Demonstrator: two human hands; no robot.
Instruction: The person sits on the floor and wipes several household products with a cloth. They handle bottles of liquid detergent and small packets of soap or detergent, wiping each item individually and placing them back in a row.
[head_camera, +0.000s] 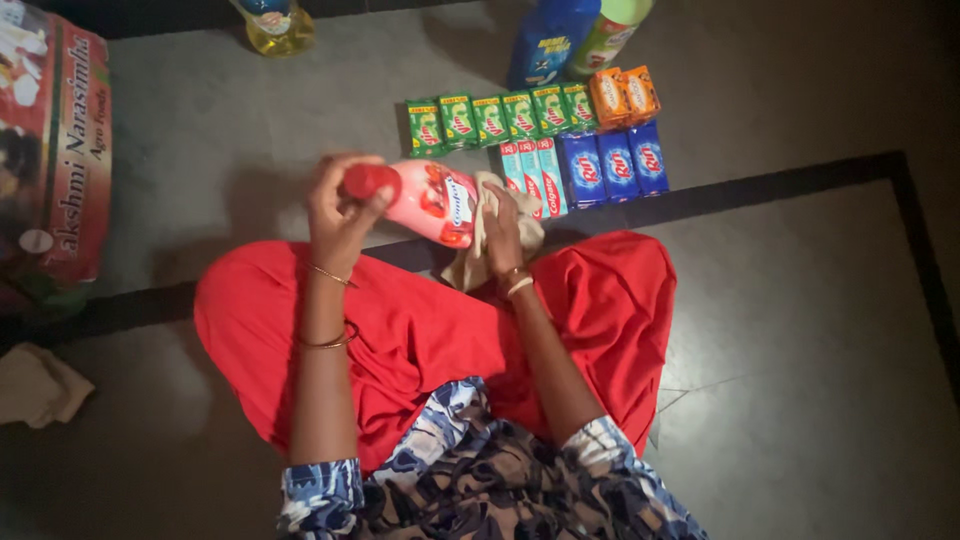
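Pink plastic bottle (432, 200) with a red cap, held sideways above the red-clothed lap, near the rows of packets on the dark floor (800, 300). Left hand (340, 205) wrapped around the cap end, fingers closed over the red cap. Right hand (503, 228) closed on a pale cloth (470, 262), pressed against the base end of the bottle. Bangles on both wrists.

Likely smooth and a little slippery, being glossy plastic with a printed label; stiff enough not to buckle under a firm grip; probably moderately heavy if full, though fill level not readable in this dim view. Best held around the narrow neck just below the cap, or across the waist of the body where the fingers can wrap round; the cloth adding friction at the base.

Beyond the bottle: a row of green packets (500, 118), two orange packets (624, 95), blue packets (612, 165), slim pale-blue boxes (535, 172). Farther back, a blue bottle (548, 42), a green-capped bottle (610, 35), a yellow oil bottle (272, 25). Large printed red sack (60, 150) at the left edge.
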